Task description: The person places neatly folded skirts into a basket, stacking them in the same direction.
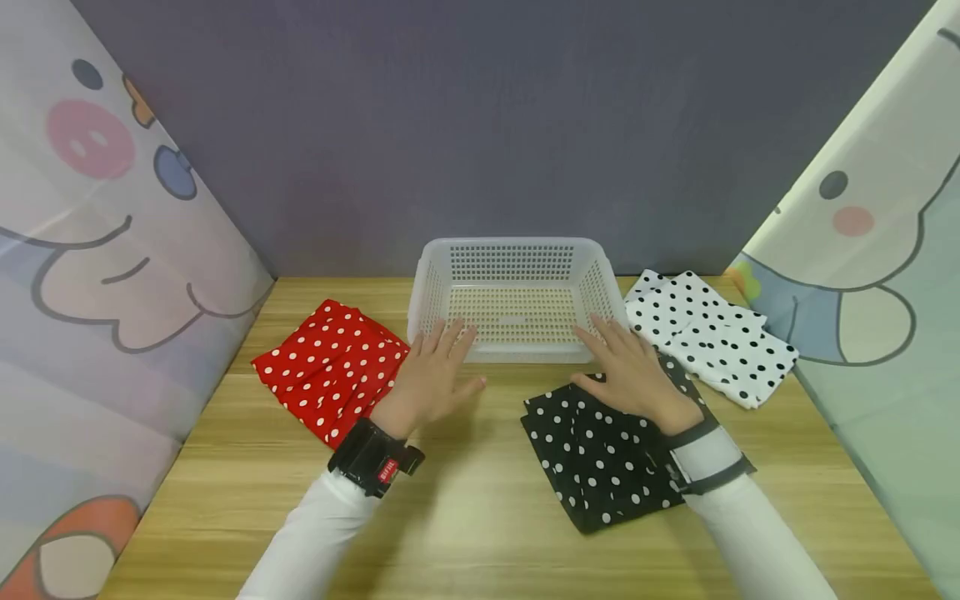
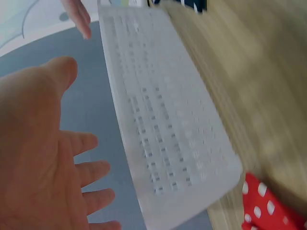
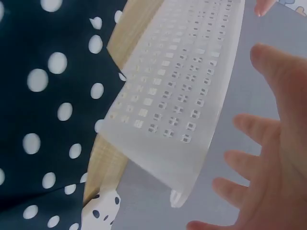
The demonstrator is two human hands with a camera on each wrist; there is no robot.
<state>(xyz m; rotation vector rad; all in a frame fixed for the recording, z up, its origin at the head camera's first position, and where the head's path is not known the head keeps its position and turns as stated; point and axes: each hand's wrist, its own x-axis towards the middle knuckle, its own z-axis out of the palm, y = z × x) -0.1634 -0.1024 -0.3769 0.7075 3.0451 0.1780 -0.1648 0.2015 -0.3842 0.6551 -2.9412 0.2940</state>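
A white perforated plastic basket (image 1: pixel 513 346) stands at the back of the table with only its slotted floor showing inside. My left hand (image 1: pixel 431 379) hovers by its near left corner, fingers spread and straight. Near the opposite corner is my right hand (image 1: pixel 630 371), likewise spread, above a folded black cloth with white dots (image 1: pixel 592 458). Both wrist views show a gap between the fingers and the basket wall (image 2: pixel 158 115). Left of the basket lies a folded red cloth with white dots (image 1: pixel 330 367); on the right, a white cloth with black dots (image 1: pixel 712 333).
The wooden table (image 1: pixel 480 517) meets a grey back wall (image 1: pixel 480 125). Cartoon-printed panels rise at the left (image 1: pixel 97 275) and the right (image 1: pixel 855 250). The black cloth's far corner lies close to the white cloth.
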